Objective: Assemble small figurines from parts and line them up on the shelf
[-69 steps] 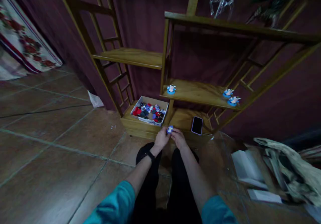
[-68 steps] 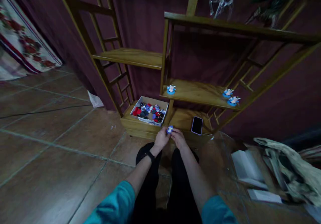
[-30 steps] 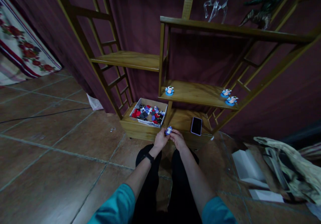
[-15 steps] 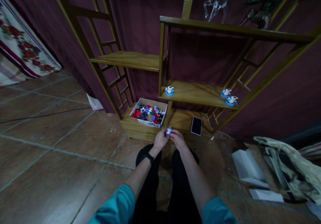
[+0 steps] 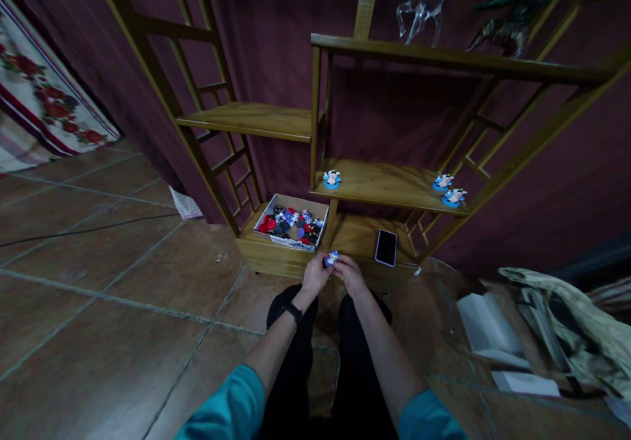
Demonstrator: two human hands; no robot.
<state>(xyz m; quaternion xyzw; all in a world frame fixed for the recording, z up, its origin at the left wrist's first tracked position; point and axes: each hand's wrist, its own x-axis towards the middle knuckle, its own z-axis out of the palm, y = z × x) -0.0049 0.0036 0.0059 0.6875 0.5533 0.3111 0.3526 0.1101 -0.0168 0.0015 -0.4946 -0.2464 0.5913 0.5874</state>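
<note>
Two hands show in the head view, both yours. Your left hand (image 5: 315, 272) pinches a small purple-and-white figurine (image 5: 332, 258) from its left side, while your right hand (image 5: 349, 273) has its fingertips against the right side, so the piece sits between them, in front of the low wooden cabinet (image 5: 271, 259). Exactly where each thumb presses is too small to tell. Good handling here probably means a light grip on the sturdier parts, one hand steadying while the other turns, wrists low in case it slips. Mind the open box (image 5: 300, 203) of mixed figures just beyond your left hand; knocking its wall could jostle them. To its right lies a phone (image 5: 386, 248), screen dark. Blue-based figures (image 5: 332, 179) stand on the shelf (image 5: 384, 177) above. As for writing, the box's front seems printed, but you can't read it from here; no brand shows legibly on figurine or phone.
</note>
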